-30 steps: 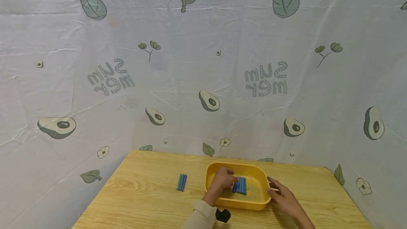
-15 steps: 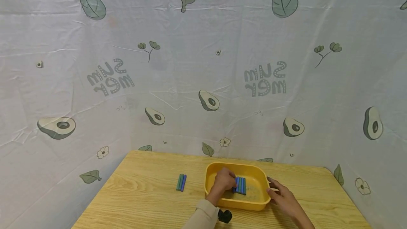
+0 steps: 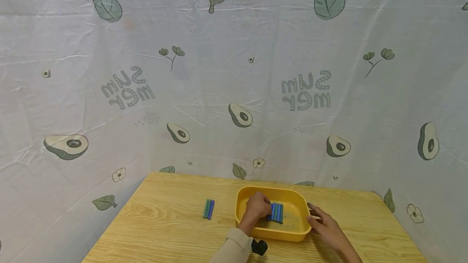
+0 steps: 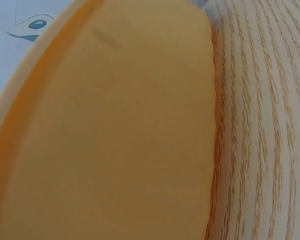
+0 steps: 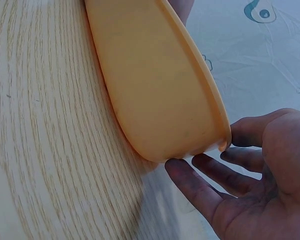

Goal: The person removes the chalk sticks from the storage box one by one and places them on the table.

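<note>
Inside the yellow tray (image 3: 274,236), the left hand (image 3: 257,207) reaches down with its fingers bent at the left end of a row of several blue and green sticks (image 3: 277,213). Its fingertips are hidden, so whether it pinches a stick cannot be told. The left wrist view has only the tray's outer wall (image 4: 125,125), no hand. At the tray's right end the right hand (image 3: 326,227) touches the outside with spread, relaxed fingers. The right wrist view has this hand (image 5: 260,170) with fingertips against the tray's end wall and rim (image 5: 210,80).
Left of the tray, a few green and purple sticks (image 3: 209,209) lie side by side on the wooden table (image 3: 164,214). A black device (image 3: 259,247) is at the left wrist. Behind the table hangs a patterned sheet (image 3: 204,92).
The left hand has moved slightly within the tray, and its fingers, spread a second ago, are now more bent and lower beside the sticks. The right hand has stayed at the tray's end.
</note>
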A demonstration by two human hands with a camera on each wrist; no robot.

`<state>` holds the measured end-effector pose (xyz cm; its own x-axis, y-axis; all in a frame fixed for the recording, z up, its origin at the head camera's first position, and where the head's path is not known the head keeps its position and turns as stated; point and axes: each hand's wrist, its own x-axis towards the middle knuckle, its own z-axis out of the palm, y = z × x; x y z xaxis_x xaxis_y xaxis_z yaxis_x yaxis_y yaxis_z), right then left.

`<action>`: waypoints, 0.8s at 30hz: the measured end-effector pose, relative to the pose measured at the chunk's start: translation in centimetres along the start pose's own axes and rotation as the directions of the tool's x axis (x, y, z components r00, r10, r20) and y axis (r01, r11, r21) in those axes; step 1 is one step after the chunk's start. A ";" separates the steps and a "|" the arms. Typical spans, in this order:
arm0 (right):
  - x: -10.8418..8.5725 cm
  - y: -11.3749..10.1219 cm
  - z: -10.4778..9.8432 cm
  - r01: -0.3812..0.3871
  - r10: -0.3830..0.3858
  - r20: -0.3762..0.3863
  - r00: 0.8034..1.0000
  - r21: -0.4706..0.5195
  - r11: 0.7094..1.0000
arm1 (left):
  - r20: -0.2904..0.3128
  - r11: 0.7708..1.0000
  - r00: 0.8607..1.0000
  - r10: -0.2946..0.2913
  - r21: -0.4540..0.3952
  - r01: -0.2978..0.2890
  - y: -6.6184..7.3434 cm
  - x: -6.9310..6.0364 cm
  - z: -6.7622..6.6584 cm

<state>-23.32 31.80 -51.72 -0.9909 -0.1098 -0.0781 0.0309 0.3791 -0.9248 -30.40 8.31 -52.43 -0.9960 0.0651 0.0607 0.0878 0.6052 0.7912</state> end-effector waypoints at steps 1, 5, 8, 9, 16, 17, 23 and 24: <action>0.0 0.0 0.0 0.000 0.000 0.001 1.000 0.003 1.000 | -0.006 1.000 1.000 -0.001 0.007 0.001 0.0 0.0 0.0; 0.0 0.1 0.0 -0.012 0.012 0.000 1.000 0.008 1.000 | -0.008 0.999 0.999 -0.038 0.009 0.038 0.0 0.1 0.1; -0.1 0.1 0.1 -0.019 0.019 -0.008 1.000 0.010 1.000 | 0.006 0.998 0.998 -0.056 0.007 0.056 0.0 0.3 0.0; -0.1 0.1 0.1 -0.024 0.024 -0.014 1.000 0.012 1.000 | 0.009 0.998 0.998 -0.058 0.008 0.058 0.0 0.3 -0.1; 0.0 0.2 0.1 -0.022 0.022 -0.020 1.000 -0.001 1.000 | 0.025 0.999 0.999 -0.032 -0.005 0.032 0.0 0.1 -0.5; 0.0 0.2 0.2 -0.027 0.027 -0.026 0.999 0.003 1.000 | 0.025 0.999 0.999 -0.028 -0.014 0.029 0.0 0.0 -0.6; 0.0 0.1 0.3 -0.022 0.022 -0.026 0.999 0.005 1.000 | 0.032 0.996 0.998 -0.046 -0.079 0.048 -0.2 0.0 -0.4; -0.1 0.1 0.3 -0.020 0.020 -0.024 0.999 0.006 1.000 | 0.037 0.995 0.998 -0.050 -0.085 0.053 -0.2 0.0 -0.4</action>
<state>-23.23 31.59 -51.94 -0.9930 -0.0794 -0.0879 0.0518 0.3759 -0.9252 -30.45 7.84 -52.34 -0.9979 0.0640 -0.0019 0.0329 0.5382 0.8422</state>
